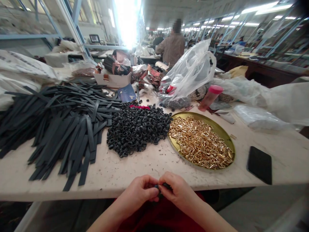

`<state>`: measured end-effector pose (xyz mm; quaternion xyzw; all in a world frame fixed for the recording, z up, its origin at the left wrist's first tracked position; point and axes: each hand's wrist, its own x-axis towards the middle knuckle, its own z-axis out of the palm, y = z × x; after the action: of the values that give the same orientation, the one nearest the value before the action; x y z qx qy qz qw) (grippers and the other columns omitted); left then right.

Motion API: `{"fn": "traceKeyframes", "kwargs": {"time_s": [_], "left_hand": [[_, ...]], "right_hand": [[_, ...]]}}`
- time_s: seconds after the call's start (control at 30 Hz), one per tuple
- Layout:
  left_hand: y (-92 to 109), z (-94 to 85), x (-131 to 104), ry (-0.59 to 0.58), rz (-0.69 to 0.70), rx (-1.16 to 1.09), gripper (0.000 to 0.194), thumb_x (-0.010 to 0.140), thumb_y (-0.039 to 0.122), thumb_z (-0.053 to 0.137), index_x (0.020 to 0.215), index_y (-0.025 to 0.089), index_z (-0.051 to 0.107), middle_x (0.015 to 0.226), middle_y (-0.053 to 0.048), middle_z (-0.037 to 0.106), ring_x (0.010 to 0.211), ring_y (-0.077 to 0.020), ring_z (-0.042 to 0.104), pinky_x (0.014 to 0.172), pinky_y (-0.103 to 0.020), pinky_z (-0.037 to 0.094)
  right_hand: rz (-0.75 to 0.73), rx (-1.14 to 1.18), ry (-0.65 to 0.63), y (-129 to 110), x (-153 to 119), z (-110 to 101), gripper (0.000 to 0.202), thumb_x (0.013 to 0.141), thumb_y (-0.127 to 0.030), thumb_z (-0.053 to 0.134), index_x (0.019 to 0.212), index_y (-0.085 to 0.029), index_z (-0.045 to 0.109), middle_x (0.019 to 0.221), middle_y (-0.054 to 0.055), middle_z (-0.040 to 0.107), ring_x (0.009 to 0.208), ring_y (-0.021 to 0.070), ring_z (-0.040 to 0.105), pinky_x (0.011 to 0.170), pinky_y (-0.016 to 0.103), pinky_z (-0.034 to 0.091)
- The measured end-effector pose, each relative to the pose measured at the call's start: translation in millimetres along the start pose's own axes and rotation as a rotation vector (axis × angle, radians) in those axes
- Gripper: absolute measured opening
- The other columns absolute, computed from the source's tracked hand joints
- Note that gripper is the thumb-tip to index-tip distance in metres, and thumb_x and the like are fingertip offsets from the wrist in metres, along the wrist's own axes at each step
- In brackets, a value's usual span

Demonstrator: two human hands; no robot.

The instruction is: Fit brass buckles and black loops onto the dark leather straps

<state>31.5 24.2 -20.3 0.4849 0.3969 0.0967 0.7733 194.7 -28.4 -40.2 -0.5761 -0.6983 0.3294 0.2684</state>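
My left hand (142,190) and my right hand (177,188) meet at the table's front edge, thumbs and fingertips pinched together. Between them shows a small black piece (167,186), mostly hidden by the fingers; it may be one of the black loops. Just beyond my hands lies a heap of small black loops (138,129). To its right, a round gold-coloured tray (218,124) holds a pile of small gold metal fittings (201,141). Long flat black strips (65,129) spread over the table's left side.
A black phone (259,165) lies at right. Behind stand a pink-lidded jar (210,97), a clear plastic bag (188,75), and a white box (113,80) with black strips. A blue card (127,94) rests behind the loops. A person (172,46) is further back.
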Motion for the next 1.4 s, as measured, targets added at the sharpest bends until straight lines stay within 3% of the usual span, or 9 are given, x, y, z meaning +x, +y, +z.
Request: {"fn": "traceKeyframes", "kwargs": {"time_s": [0.17, 0.3, 0.43, 0.63, 0.8, 0.9, 1.03, 1.2, 1.4], "left_hand": [[6, -2.7, 4, -0.036, -0.003, -0.003, 0.024, 0.063, 0.021, 0.059, 0.084, 0.01, 0.058, 0.074, -0.002, 0.062, 0.063, -0.0116, 0.054, 0.062, -0.023, 0.04], [12, -6.4, 15, 0.04, 0.05, 0.101, 0.032, 0.063, 0.023, 0.057, 0.093, 0.012, 0.057, 0.065, 0.001, 0.059, 0.057, -0.011, 0.052, 0.054, -0.02, 0.037], [12, -14.5, 26, -0.035, -0.004, 0.275, 0.015, 0.067, 0.025, 0.049, 0.068, 0.014, 0.057, 0.057, 0.001, 0.058, 0.052, -0.0117, 0.052, 0.052, -0.021, 0.038], [6, -10.7, 38, 0.01, 0.071, 0.453, 0.018, 0.07, 0.022, 0.041, 0.059, 0.016, 0.055, 0.05, 0.002, 0.052, 0.049, -0.0128, 0.051, 0.051, -0.021, 0.038], [22, -26.6, 28, 0.372, 0.255, 0.893, 0.02, 0.074, 0.036, 0.053, 0.069, 0.019, 0.062, 0.068, -0.002, 0.063, 0.067, -0.0176, 0.057, 0.062, -0.023, 0.039], [41, -74.3, 4, 0.733, 0.253, 1.181, 0.022, 0.083, 0.036, 0.044, 0.087, 0.023, 0.061, 0.089, -0.003, 0.063, 0.084, -0.0168, 0.058, 0.073, -0.022, 0.039], [59, -152.7, -28, 1.12, 0.072, 1.218, 0.026, 0.087, 0.025, 0.037, 0.104, 0.011, 0.052, 0.105, -0.016, 0.055, 0.095, -0.0245, 0.055, 0.078, -0.033, 0.039], [56, -192.7, -32, 1.257, -0.042, 1.165, 0.031, 0.081, 0.022, 0.051, 0.11, 0.009, 0.048, 0.102, -0.013, 0.057, 0.091, -0.0225, 0.057, 0.078, -0.037, 0.043], [58, -167.0, -49, 1.18, 0.137, 1.088, 0.021, 0.083, 0.015, 0.038, 0.097, 0.009, 0.052, 0.103, -0.015, 0.056, 0.097, -0.0225, 0.054, 0.084, -0.035, 0.04]], "right_hand": [[-0.021, 0.025, -0.049, 4, 2, -4, 0.007, 0.078, -0.016, 0.048, 0.075, -0.019, 0.053, 0.071, 0.0, 0.056, 0.068, 0.013, 0.051, 0.061, 0.023, 0.037], [0.066, 0.091, 0.075, 11, 11, 0, 0.016, 0.085, -0.026, 0.039, 0.078, -0.019, 0.051, 0.069, 0.0, 0.056, 0.065, 0.0129, 0.051, 0.059, 0.023, 0.039], [0.104, 0.013, 0.243, 20, 19, 12, 0.022, 0.087, -0.033, 0.034, 0.076, -0.019, 0.048, 0.064, 0.0, 0.054, 0.059, 0.0134, 0.05, 0.055, 0.024, 0.037], [0.066, -0.053, 0.29, 29, 28, 28, 0.026, 0.089, -0.034, 0.029, 0.08, -0.02, 0.049, 0.066, 0.002, 0.058, 0.062, 0.0159, 0.056, 0.057, 0.027, 0.041], [0.058, -0.203, 0.364, 45, 42, 22, 0.034, 0.088, -0.041, 0.029, 0.079, -0.021, 0.055, 0.074, 0.006, 0.062, 0.071, 0.0211, 0.058, 0.067, 0.035, 0.044], [0.045, -0.287, 0.466, 59, 50, 19, 0.034, 0.084, -0.046, 0.035, 0.089, -0.021, 0.058, 0.093, 0.009, 0.062, 0.088, 0.0248, 0.057, 0.079, 0.041, 0.044], [0.054, -0.279, 0.557, 73, 53, 23, 0.04, 0.081, -0.05, 0.038, 0.096, -0.019, 0.058, 0.1, 0.01, 0.062, 0.096, 0.0264, 0.056, 0.085, 0.044, 0.044], [0.044, -0.211, 0.56, 76, 51, 27, 0.034, 0.08, -0.048, 0.041, 0.09, -0.02, 0.059, 0.095, 0.01, 0.064, 0.09, 0.0267, 0.058, 0.084, 0.045, 0.045], [0.053, -0.056, 0.682, 57, 43, 18, 0.031, 0.08, -0.042, 0.042, 0.095, -0.018, 0.054, 0.096, 0.011, 0.059, 0.086, 0.0255, 0.056, 0.078, 0.044, 0.046]]}}
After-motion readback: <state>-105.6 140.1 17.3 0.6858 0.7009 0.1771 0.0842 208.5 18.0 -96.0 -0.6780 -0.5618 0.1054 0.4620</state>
